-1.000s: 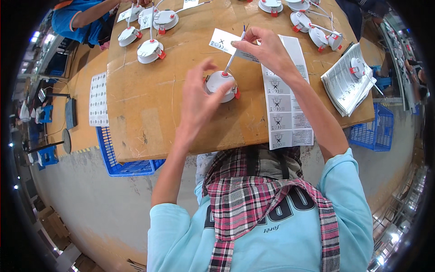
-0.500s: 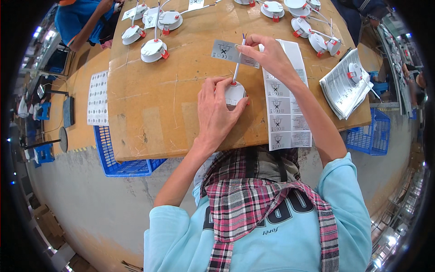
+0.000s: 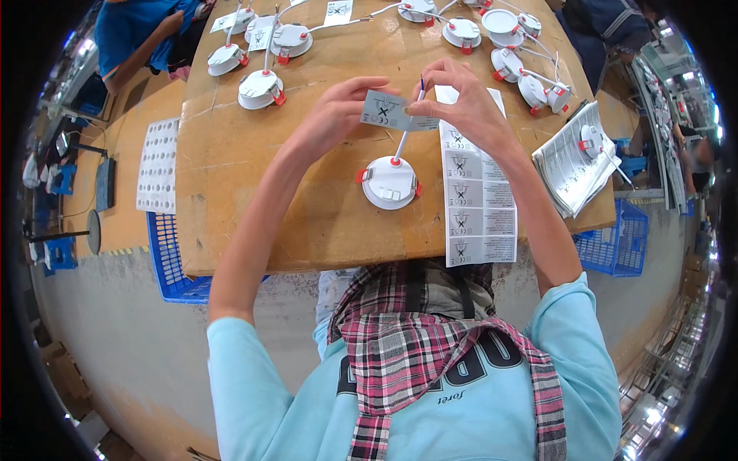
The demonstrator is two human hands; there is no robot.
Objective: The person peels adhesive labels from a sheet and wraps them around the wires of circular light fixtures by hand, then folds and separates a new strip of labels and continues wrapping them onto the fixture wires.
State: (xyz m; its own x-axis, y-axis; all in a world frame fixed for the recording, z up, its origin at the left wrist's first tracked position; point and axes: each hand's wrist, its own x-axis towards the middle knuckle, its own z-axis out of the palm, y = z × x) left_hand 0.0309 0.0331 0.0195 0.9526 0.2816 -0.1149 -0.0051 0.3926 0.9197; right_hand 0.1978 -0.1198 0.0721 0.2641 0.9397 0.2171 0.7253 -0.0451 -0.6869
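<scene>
A round white downlight point(image 3: 389, 184) with red-tipped spring clips lies on the table in front of me, its white cable standing up from a red grommet. My right hand point(image 3: 467, 106) pinches a silver printed label point(image 3: 387, 111) against the upper part of this cable, whose coloured wire ends stick out above the fingers. Beside the label's left end is my left hand point(image 3: 338, 115), fingers stretched out and apart, some tips hidden behind the label. I cannot tell whether it touches the label.
A label sheet point(image 3: 480, 207) lies under my right forearm. Farther right, a downlight point(image 3: 590, 140) rests on a paper stack point(image 3: 565, 165). More downlights point(image 3: 261, 90) stand across the table's far side. Blue crates point(image 3: 171, 257) sit below the edges. Two people are across the table.
My left hand has let go of the downlight and moved up to the label's left end. My right hand still holds the label at the cable.
</scene>
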